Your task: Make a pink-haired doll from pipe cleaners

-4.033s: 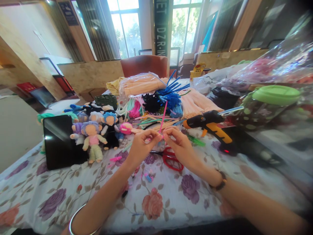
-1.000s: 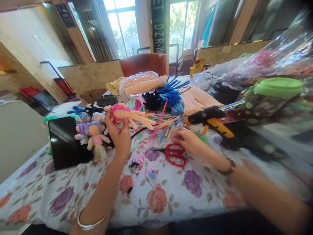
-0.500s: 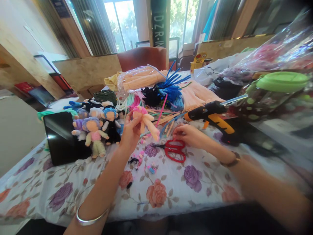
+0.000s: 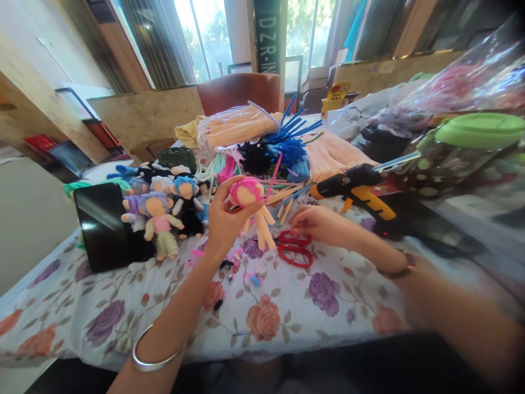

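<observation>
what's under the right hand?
The red scissors lie on the floral tablecloth under the right hand; their handles show. The hand covers the blades, and any grip can't be seen.

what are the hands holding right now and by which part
The left hand holds a pink-haired doll by its head. The right hand rests over the red scissors handles; a closed hold cannot be told.
</observation>
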`<state>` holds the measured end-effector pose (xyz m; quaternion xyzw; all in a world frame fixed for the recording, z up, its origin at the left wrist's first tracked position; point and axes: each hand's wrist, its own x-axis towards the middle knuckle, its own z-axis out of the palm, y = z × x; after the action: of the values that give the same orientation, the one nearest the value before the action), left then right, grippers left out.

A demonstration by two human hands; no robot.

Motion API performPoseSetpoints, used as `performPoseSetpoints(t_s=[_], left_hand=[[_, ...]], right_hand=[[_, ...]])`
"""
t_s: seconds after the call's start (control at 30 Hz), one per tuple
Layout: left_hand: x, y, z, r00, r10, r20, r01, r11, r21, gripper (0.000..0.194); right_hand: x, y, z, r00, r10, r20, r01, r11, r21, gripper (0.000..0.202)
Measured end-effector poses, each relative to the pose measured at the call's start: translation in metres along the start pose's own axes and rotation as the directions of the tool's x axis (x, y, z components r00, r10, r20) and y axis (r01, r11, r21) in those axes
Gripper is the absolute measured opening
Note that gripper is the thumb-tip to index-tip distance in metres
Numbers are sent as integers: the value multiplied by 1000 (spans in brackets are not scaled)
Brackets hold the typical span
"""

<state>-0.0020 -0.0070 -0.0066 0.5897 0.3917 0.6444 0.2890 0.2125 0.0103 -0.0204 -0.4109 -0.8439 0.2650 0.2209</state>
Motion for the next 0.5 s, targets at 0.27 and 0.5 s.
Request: performPoseSetpoints(t_s=[0.27,0.5], left_hand=[[-1,0,1,999,39,-13,-38,997,63,52],[-1,-4,0,998,55,12,-56,997,46,57]], right_hand=[[-35,-5,-60,957,290,7,-254,850,-461,39],[-62,10,-127,615,744,-261,-760,471,-447,49]])
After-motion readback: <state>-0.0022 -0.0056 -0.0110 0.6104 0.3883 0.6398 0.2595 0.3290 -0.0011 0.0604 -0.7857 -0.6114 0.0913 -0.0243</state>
